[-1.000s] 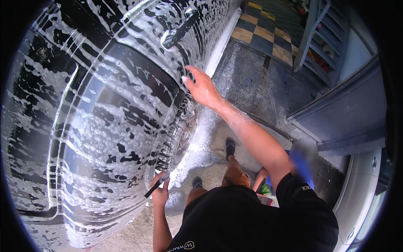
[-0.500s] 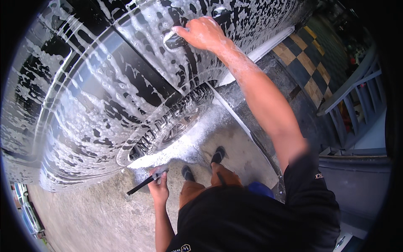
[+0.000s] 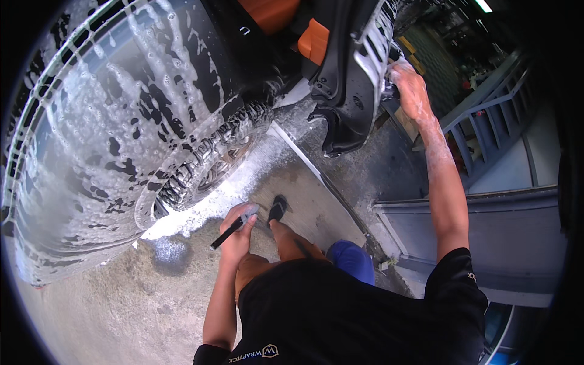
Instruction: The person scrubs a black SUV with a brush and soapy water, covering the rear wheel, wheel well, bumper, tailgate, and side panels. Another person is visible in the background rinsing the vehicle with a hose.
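My right hand [image 3: 410, 91], wet with foam, is stretched far forward, its fingers closed round the outside handle of a car door [image 3: 348, 97]. The door stands swung out, showing its black inner edge and an orange panel [image 3: 314, 41]. Low in front of me, my left hand [image 3: 236, 237] is closed on a slim brush [image 3: 225, 233] with a black handle; its pale end looks foamy. Ahead and to the left, the car's dark side [image 3: 115, 137] is streaked with white suds. Below it is a knobbly tyre [image 3: 204, 152], partly covered by foam.
White foam lies on the concrete [image 3: 201, 213] beside the wheel. A blue rounded object, perhaps a bucket [image 3: 351, 261], stands by my legs, partly hidden. On the right are a grey railing [image 3: 490, 131] and a low grey wall [image 3: 468, 231]. Orange trim [image 3: 271, 13] shows inside the car.
The car door has swung open, carried to the right by my right hand. Its inner edge and the cabin have come into view. My left hand still holds the brush.
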Action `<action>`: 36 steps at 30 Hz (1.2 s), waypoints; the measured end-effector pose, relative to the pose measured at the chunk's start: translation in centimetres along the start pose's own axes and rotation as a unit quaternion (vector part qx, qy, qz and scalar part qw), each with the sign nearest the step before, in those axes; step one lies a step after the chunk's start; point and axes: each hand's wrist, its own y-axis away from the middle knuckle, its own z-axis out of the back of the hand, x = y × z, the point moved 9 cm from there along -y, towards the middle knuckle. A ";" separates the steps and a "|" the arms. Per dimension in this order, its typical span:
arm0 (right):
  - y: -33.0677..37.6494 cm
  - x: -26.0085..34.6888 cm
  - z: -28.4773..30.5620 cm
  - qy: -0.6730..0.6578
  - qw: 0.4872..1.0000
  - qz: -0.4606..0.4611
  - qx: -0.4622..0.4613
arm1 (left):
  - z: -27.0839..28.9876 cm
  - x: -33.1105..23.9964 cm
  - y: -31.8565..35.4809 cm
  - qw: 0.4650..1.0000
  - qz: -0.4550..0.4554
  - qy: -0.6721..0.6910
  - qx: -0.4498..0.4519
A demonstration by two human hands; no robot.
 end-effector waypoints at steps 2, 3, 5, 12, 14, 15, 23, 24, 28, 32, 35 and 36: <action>3.6 -1.4 2.9 0.010 0.999 0.042 0.003 | -0.8 -1.0 -1.0 0.999 -0.028 -0.021 0.038; 8.9 -7.8 4.6 0.066 0.997 0.029 -0.015 | -2.1 -0.8 -1.5 0.997 -0.010 0.019 0.069; 15.1 -13.4 7.1 0.118 0.988 -0.082 0.050 | -4.1 0.1 -2.3 0.992 0.013 0.062 0.105; 23.4 -3.6 17.9 -0.247 0.828 -0.281 -0.418 | -13.1 -0.6 -6.7 0.977 -0.066 0.114 0.168; 24.0 -0.4 18.8 -0.210 0.826 -0.227 -0.470 | -18.1 -0.1 -7.2 0.964 -0.018 0.181 0.195; 25.3 -0.1 19.4 -0.185 0.823 -0.206 -0.497 | -21.3 0.3 -6.9 0.949 0.040 0.230 0.214; 28.3 -1.6 19.4 0.223 0.766 -0.197 -0.570 | -40.6 0.8 -6.7 0.884 0.140 0.377 0.238; 26.1 0.2 17.2 0.170 0.742 -0.261 -0.594 | -41.7 1.1 -6.9 0.876 0.131 0.398 0.240; 25.2 1.0 17.0 0.217 0.766 -0.223 -0.563 | -42.1 2.4 -5.6 0.879 0.094 0.360 0.298; 23.7 3.2 15.9 0.182 0.823 -0.258 -0.472 | -34.8 -0.2 -5.8 0.893 -0.010 0.338 0.298; 26.2 7.2 12.8 0.130 0.823 -0.285 -0.474 | -29.6 -2.5 -5.5 0.920 -0.049 0.152 0.357; 29.7 8.4 10.6 0.062 0.806 -0.329 -0.488 | -28.6 -3.8 -5.4 0.915 -0.035 0.121 0.383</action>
